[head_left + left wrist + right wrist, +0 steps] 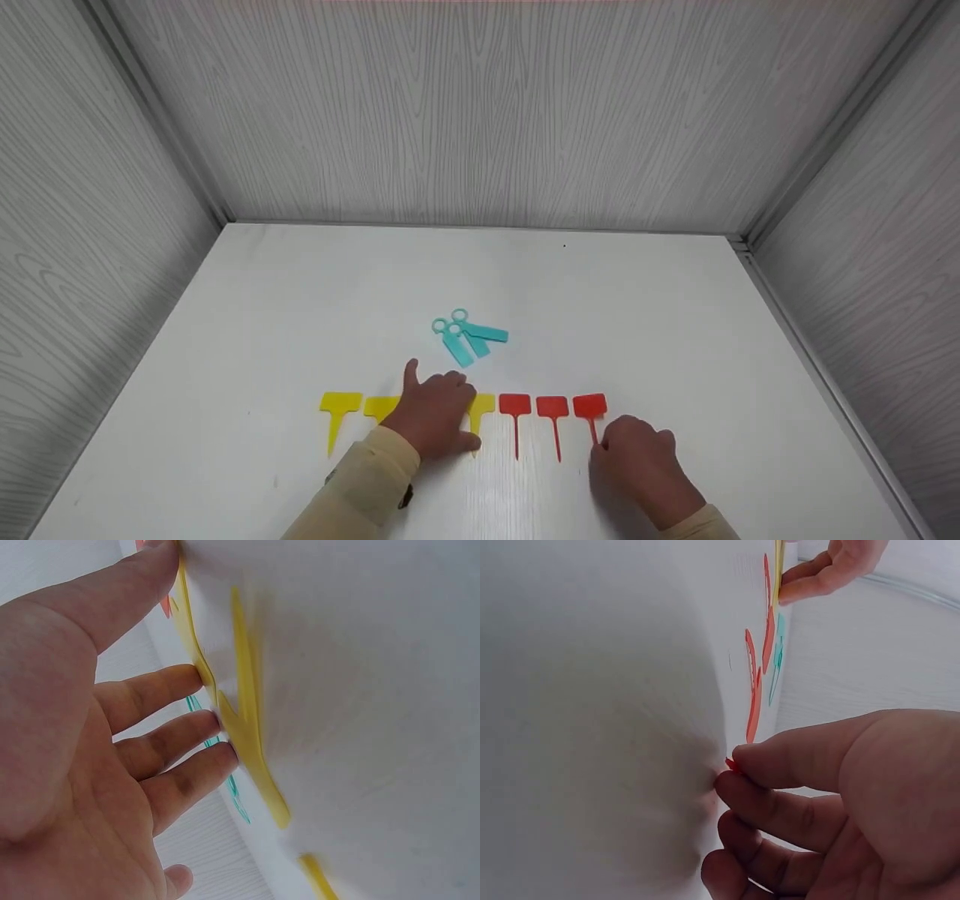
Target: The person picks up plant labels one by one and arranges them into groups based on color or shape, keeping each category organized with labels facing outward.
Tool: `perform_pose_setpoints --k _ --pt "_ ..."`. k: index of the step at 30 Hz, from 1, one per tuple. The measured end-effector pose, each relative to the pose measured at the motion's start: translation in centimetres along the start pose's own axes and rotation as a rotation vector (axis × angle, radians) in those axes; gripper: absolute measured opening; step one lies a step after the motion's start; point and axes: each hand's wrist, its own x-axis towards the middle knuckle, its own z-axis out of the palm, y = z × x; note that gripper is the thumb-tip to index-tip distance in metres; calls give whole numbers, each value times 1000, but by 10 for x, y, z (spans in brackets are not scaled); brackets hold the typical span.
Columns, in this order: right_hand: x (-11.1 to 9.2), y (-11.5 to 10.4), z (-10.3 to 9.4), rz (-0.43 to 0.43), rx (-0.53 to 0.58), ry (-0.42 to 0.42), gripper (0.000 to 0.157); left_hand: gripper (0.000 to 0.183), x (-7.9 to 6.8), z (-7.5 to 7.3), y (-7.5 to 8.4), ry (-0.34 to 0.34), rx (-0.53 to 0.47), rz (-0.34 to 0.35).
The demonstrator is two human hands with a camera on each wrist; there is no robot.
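Yellow and red T-shaped plant labels lie in a row on the white table. My left hand [431,416] spreads palm down over the yellow ones, its thumb at the stem tip of the rightmost yellow label [484,403] and its fingertips by the head. The middle yellow label [380,406] is partly under that hand. In the left wrist view the fingers reach fairly straight along a yellow label [247,739]. At the row's right end, my right hand [641,461] pinches the stem of the last red label [590,406] between thumb and forefinger.
Behind the row, three teal ringed tags [469,334] lie fanned and overlapping. Another yellow label [342,402] lies at the row's left end; two red labels, one nearer the middle [514,404] and one beside it [553,406], lie between the hands. Grey wood-grain panels [480,112] surround the table.
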Motion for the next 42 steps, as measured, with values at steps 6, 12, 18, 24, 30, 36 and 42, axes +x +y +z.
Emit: perform_pose_setpoints --k 6,12,18,24,30,36,42 --pt "-2 -1 0 -51 -58 45 18 73 1 1 0 6 8 3" --pt "-3 0 3 -83 -88 91 13 74 1 2 0 12 8 -3" --pt "-3 -3 2 -77 -113 97 15 74 0 2 -1 4 4 -2" --pt "-3 -4 3 -66 -113 81 17 74 0 2 -1 4 -2 2" --pt "-3 -5 5 -32 -56 75 19 74 1 1 -1 -1 -8 1" --pt "-5 -5 7 -57 -53 113 18 74 2 2 -1 -10 -14 -7" --pt "-5 -5 7 -69 -42 118 17 75 4 1 -1 -11 0 -10"
